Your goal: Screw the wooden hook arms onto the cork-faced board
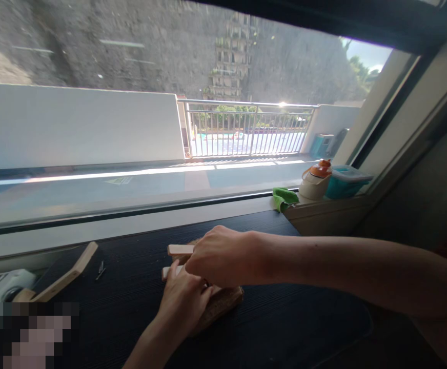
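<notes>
My left hand [185,292] is closed on a pale wooden strip [165,273], its fingers near the strip's end and its thumb farther right. Right against it, my right hand [219,259] is curled into a fist above the wood. Whatever that fist grips is hidden beneath its fingers. Another pale wooden strip [179,250] pokes out on the left from under the right hand. Beneath both hands lies a rough brown piece of wood [223,306], partly covered.
On the dark table [131,307], to the left, are a few screws [100,270] and a joined wooden piece [67,275]. A white appliance [4,284] stands beyond. The windowsill holds a green cloth [284,198], a bottle [316,180] and a teal box [346,181].
</notes>
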The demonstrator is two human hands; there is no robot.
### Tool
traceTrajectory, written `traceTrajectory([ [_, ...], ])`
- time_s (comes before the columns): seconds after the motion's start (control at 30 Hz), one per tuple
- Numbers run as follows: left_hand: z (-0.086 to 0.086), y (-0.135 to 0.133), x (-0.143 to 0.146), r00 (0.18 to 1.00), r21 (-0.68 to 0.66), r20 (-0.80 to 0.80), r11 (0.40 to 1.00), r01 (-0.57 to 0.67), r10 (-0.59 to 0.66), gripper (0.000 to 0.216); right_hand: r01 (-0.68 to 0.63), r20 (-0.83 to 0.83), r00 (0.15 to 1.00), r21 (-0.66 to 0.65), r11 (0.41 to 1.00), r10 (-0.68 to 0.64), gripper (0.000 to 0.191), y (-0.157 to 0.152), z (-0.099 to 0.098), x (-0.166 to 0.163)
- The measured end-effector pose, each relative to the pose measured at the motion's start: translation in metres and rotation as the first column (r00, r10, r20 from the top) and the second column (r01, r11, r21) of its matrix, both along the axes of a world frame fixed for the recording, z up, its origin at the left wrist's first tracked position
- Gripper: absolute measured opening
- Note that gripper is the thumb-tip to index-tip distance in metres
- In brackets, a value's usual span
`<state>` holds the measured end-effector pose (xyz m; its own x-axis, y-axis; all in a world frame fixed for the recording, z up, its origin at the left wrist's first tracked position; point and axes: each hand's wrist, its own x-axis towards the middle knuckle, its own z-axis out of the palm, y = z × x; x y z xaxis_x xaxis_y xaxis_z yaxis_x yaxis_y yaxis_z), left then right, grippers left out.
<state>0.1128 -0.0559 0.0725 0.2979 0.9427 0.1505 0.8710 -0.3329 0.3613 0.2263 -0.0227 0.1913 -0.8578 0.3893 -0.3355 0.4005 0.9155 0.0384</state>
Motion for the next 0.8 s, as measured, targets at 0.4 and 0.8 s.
traceTrajectory([
  [0.4,0.001,0.001,0.001,0.997,-0.049,-0.068,0.998,-0.039,0.036,0.019,0.087,-0.002,0.996,0.003,0.996,-0.087,0.012,0.011,-0.013,0.002],
  [0.8,-0.007,0.003,-0.001,0.999,-0.017,-0.044,1.0,-0.023,0.022,0.04,0.063,0.029,0.998,-0.014,0.998,-0.063,0.015,-0.004,-0.007,0.001],
])
